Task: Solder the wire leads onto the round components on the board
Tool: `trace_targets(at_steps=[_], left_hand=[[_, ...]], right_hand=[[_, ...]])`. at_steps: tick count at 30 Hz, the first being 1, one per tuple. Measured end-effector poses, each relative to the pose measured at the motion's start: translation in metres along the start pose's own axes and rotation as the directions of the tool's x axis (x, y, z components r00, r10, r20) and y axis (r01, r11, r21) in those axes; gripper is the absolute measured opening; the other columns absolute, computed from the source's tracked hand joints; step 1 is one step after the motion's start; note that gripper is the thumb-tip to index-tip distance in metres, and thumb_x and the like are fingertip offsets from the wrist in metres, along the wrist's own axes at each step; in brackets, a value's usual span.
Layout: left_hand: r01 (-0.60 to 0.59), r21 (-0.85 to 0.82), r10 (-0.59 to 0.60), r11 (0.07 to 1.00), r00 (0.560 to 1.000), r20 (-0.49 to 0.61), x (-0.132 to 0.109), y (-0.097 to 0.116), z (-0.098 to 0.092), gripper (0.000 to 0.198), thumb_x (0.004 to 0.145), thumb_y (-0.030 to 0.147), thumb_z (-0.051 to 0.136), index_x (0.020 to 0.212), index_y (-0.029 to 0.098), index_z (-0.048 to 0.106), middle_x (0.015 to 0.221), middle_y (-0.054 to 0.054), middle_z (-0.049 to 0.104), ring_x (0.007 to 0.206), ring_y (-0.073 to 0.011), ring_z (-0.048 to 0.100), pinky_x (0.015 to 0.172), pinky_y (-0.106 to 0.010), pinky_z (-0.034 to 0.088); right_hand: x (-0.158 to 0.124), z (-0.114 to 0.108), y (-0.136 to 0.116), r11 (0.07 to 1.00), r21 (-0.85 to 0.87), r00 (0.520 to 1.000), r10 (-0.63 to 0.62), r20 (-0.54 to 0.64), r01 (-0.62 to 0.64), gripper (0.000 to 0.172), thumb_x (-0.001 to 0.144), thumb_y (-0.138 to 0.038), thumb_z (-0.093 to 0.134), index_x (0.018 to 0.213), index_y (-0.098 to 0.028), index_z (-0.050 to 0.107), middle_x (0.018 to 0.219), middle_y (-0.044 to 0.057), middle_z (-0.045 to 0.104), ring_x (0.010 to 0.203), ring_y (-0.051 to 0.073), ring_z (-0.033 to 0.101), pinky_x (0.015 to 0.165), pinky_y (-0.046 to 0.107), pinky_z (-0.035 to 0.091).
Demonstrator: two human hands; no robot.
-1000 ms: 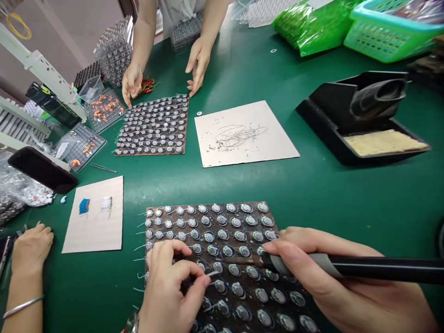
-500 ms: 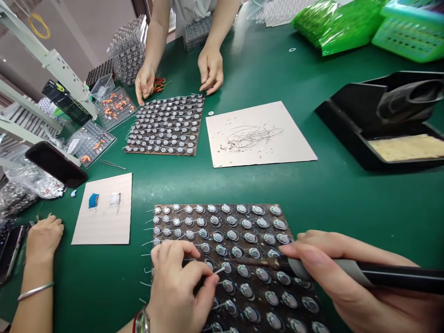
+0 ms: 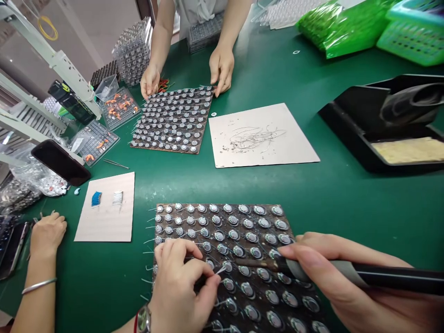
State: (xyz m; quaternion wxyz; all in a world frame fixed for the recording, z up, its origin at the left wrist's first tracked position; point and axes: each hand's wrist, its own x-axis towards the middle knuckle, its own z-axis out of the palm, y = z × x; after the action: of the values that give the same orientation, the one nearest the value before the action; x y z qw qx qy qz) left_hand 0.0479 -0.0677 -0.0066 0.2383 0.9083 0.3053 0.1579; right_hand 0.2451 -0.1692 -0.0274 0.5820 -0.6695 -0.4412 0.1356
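A brown board (image 3: 222, 217) with rows of several small round metal parts lies on the green table in front of me. My left hand (image 3: 180, 289) rests on the board and pinches a thin white wire (image 3: 219, 269) between thumb and forefinger. My right hand (image 3: 347, 286) grips a black soldering iron (image 3: 381, 276) like a pen. Its tip (image 3: 243, 262) points left and ends close to the wire, over one of the round parts.
A co-worker's hands (image 3: 222, 67) hold a second parts board (image 3: 173, 121) across the table. Another person's hand (image 3: 46, 233) rests at the left. A card with wire scraps (image 3: 260, 136), a small card (image 3: 107, 208), a black iron stand with sponge (image 3: 391, 134), a phone (image 3: 60, 162) and green bags (image 3: 343, 27) surround them.
The view has drifted so everything sits further right. The co-worker's hands moved onto the far board and shifted it. My own hands have barely moved on the near board.
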Motion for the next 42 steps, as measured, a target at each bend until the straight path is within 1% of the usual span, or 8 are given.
trace_targets(at_steps=[4, 9, 13, 20, 25, 29, 35, 42], left_hand=[[-0.029, 0.034, 0.03, 0.999, 0.998, -0.05, 0.001, 0.0, 0.0, 0.013, 0.082, 0.009, 0.063, 0.075, 0.019, 0.061, 0.088, -0.002, 0.058, 0.085, -0.0186, 0.055, 0.08, -0.038, 0.035], [-0.116, 0.175, 0.134, 0.978, 0.987, -0.093, 0.005, 0.001, -0.006, 0.014, 0.091, 0.014, 0.058, 0.08, 0.02, 0.064, 0.087, -0.002, 0.062, 0.084, -0.0183, 0.054, 0.08, -0.037, 0.031], [-0.178, 0.261, 0.199, 0.949, 0.978, -0.058, 0.008, -0.002, -0.008, 0.016, 0.095, 0.016, 0.055, 0.084, 0.02, 0.066, 0.09, -0.001, 0.068, 0.087, -0.0181, 0.057, 0.083, -0.037, 0.028], [-0.25, 0.266, 0.251, 0.931, 0.967, 0.031, 0.007, -0.008, -0.006, 0.02, 0.096, 0.014, 0.05, 0.091, 0.022, 0.067, 0.087, 0.0, 0.072, 0.092, -0.0183, 0.061, 0.088, -0.037, 0.03], [-0.236, 0.197, 0.234, 0.952, 0.972, 0.032, 0.013, -0.006, -0.009, 0.024, 0.099, 0.015, 0.047, 0.087, 0.022, 0.066, 0.082, 0.002, 0.072, 0.085, -0.0169, 0.061, 0.085, -0.038, 0.029], [-0.224, 0.137, 0.22, 0.965, 0.975, 0.045, 0.018, -0.006, -0.011, 0.022, 0.097, 0.014, 0.052, 0.083, 0.022, 0.066, 0.079, 0.005, 0.072, 0.079, -0.0142, 0.06, 0.08, -0.036, 0.03], [-0.219, 0.107, 0.209, 0.97, 0.974, 0.091, 0.02, -0.006, -0.014, 0.017, 0.094, 0.014, 0.056, 0.083, 0.021, 0.067, 0.08, 0.004, 0.072, 0.08, -0.0151, 0.059, 0.079, -0.036, 0.031], [-0.049, -0.08, 0.062, 0.996, 0.986, 0.158, 0.018, -0.01, -0.014, 0.013, 0.092, 0.013, 0.06, 0.084, 0.022, 0.063, 0.082, 0.003, 0.068, 0.083, -0.0163, 0.056, 0.082, -0.035, 0.035]], right_hand=[[0.001, -0.001, -0.001, 1.0, -0.002, 1.0, -0.012, 0.015, 0.012, 0.02, 0.087, -0.031, 0.061, 0.068, -0.027, 0.068, 0.06, -0.001, 0.065, 0.047, 0.015, 0.061, 0.041, 0.02, 0.05], [0.003, -0.001, 0.001, 1.0, -0.016, 0.999, -0.026, -0.023, 0.025, 0.013, 0.086, -0.029, 0.063, 0.074, -0.029, 0.069, 0.064, -0.003, 0.067, 0.051, 0.015, 0.064, 0.048, 0.019, 0.055], [0.003, 0.0, 0.002, 0.999, -0.005, 0.999, -0.034, -0.027, 0.034, 0.012, 0.086, -0.028, 0.063, 0.076, -0.03, 0.068, 0.064, -0.005, 0.067, 0.05, 0.013, 0.063, 0.049, 0.017, 0.054], [0.005, 0.001, -0.003, 0.999, 0.008, 0.999, -0.046, -0.012, 0.046, 0.015, 0.086, -0.026, 0.062, 0.071, -0.028, 0.066, 0.059, -0.005, 0.065, 0.045, 0.013, 0.06, 0.045, 0.017, 0.051], [0.007, 0.003, -0.004, 1.0, -0.009, 1.0, 0.017, -0.013, -0.017, 0.021, 0.085, -0.032, 0.063, 0.065, -0.026, 0.067, 0.057, -0.003, 0.064, 0.042, 0.013, 0.057, 0.04, 0.019, 0.047], [0.005, 0.003, -0.002, 1.0, -0.003, 1.0, -0.023, -0.008, 0.023, 0.017, 0.085, -0.029, 0.063, 0.069, -0.025, 0.067, 0.058, -0.003, 0.064, 0.043, 0.013, 0.057, 0.04, 0.018, 0.047], [0.005, 0.0, -0.002, 0.999, -0.019, 0.999, -0.044, 0.009, 0.044, 0.019, 0.087, -0.027, 0.061, 0.068, -0.025, 0.064, 0.056, -0.004, 0.061, 0.042, 0.012, 0.055, 0.039, 0.018, 0.046], [0.008, 0.001, -0.004, 0.996, -0.019, 0.996, -0.088, -0.013, 0.087, 0.015, 0.089, -0.022, 0.059, 0.075, -0.027, 0.063, 0.06, -0.007, 0.064, 0.047, 0.011, 0.06, 0.046, 0.014, 0.051]])
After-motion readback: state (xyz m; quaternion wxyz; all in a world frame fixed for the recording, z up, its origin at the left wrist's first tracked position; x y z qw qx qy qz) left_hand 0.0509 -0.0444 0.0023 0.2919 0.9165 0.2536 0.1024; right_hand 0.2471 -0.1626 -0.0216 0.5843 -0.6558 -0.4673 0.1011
